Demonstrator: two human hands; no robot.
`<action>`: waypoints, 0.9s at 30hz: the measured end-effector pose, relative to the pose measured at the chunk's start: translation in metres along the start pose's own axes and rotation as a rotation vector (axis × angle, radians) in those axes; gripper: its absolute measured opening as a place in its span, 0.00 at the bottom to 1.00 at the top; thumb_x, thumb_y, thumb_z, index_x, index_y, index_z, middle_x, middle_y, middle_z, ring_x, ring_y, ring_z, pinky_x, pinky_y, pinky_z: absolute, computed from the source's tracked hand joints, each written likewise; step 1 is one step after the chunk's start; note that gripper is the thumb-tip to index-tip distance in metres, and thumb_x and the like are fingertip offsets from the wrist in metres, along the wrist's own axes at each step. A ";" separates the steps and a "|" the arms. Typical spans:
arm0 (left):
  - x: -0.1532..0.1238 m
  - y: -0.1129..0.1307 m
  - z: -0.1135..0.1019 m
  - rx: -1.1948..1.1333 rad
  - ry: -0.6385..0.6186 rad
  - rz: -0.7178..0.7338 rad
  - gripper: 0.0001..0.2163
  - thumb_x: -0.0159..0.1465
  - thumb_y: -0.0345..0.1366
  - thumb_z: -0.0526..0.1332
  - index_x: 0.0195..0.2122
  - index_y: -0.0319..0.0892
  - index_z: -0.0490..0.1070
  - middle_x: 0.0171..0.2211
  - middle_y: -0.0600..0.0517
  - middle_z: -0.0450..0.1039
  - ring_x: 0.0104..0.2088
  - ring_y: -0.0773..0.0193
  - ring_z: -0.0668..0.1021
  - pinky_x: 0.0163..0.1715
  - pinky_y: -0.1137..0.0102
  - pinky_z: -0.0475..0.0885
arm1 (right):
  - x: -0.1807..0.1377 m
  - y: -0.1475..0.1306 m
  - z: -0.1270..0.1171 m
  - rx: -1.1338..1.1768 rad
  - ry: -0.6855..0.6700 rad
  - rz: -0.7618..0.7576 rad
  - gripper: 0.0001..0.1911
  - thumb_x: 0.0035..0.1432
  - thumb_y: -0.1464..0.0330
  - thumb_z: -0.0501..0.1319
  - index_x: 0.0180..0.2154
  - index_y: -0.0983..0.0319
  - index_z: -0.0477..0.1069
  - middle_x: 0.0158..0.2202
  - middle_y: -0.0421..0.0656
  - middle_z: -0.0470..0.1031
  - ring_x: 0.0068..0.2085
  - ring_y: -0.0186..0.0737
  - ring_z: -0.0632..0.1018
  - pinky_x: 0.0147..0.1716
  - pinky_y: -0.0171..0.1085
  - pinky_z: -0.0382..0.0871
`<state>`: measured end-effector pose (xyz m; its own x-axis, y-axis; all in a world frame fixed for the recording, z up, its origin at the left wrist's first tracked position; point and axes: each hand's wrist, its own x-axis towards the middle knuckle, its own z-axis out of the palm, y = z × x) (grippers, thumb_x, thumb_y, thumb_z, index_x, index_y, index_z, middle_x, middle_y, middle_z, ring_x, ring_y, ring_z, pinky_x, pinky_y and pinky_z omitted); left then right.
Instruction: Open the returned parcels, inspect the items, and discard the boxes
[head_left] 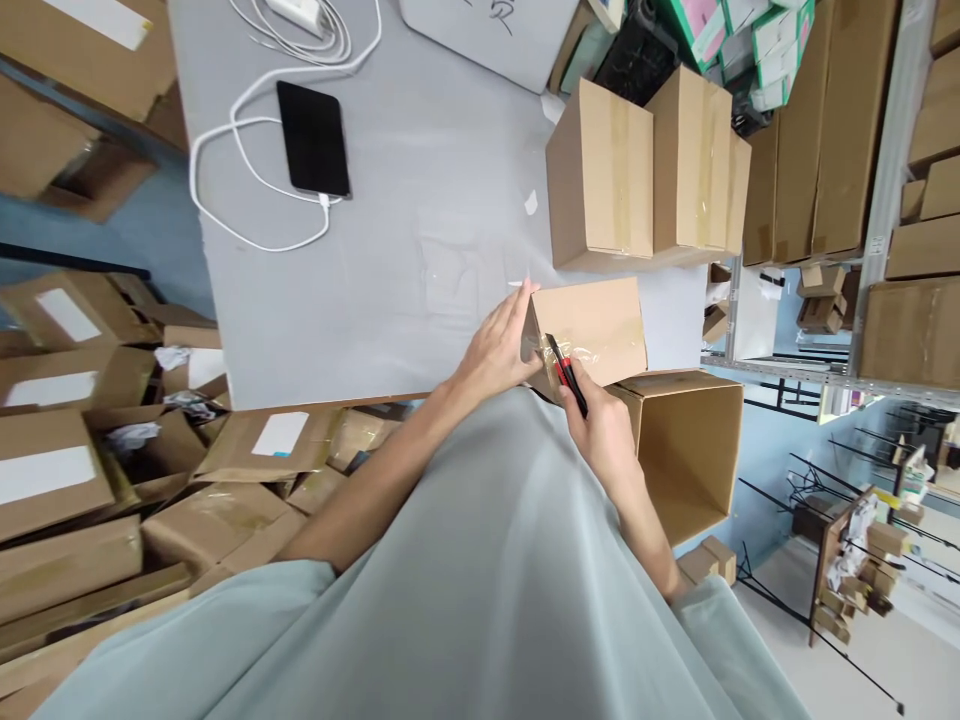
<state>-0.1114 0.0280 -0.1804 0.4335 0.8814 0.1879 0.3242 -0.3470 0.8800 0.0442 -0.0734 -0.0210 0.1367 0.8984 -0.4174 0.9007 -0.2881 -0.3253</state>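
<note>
A small cardboard box lies at the near edge of the grey table, with shiny tape on its side. My left hand is against the box's left end, fingers stretched out and thumb apart. In my right hand is a red and black utility knife, gripped with its tip pointing up and left at the taped side. The knife overlaps the tape; whether the blade is in it, I cannot tell. Just below and right, an open cardboard carton shows its inside.
Several closed boxes stand at the table's right side. A black phone with a white cable lies at upper left. Many cartons are piled below left. Metal shelving with boxes rises at right.
</note>
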 end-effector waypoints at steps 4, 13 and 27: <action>0.000 -0.001 0.001 -0.006 0.005 0.018 0.55 0.64 0.34 0.66 0.85 0.43 0.31 0.81 0.37 0.58 0.80 0.42 0.65 0.78 0.47 0.66 | 0.005 -0.003 0.002 -0.038 -0.025 0.005 0.29 0.82 0.63 0.53 0.78 0.55 0.65 0.56 0.49 0.88 0.52 0.53 0.89 0.51 0.42 0.81; 0.007 0.007 -0.025 -0.276 -0.058 -0.123 0.45 0.67 0.40 0.67 0.84 0.47 0.52 0.80 0.42 0.63 0.79 0.46 0.67 0.78 0.51 0.66 | 0.009 -0.039 -0.008 -0.281 -0.166 0.120 0.30 0.83 0.66 0.49 0.81 0.56 0.60 0.52 0.52 0.86 0.44 0.52 0.89 0.46 0.43 0.80; 0.034 0.013 -0.016 -0.367 0.193 -0.366 0.18 0.65 0.38 0.68 0.56 0.44 0.83 0.57 0.47 0.87 0.59 0.53 0.87 0.67 0.57 0.79 | -0.015 -0.048 -0.012 -0.530 -0.405 0.164 0.33 0.79 0.76 0.51 0.80 0.57 0.60 0.43 0.53 0.88 0.42 0.51 0.89 0.42 0.42 0.81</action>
<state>-0.1057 0.0584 -0.1557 0.1745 0.9782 -0.1128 0.0952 0.0973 0.9907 0.0038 -0.0688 0.0112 0.2166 0.6325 -0.7437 0.9758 -0.1161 0.1855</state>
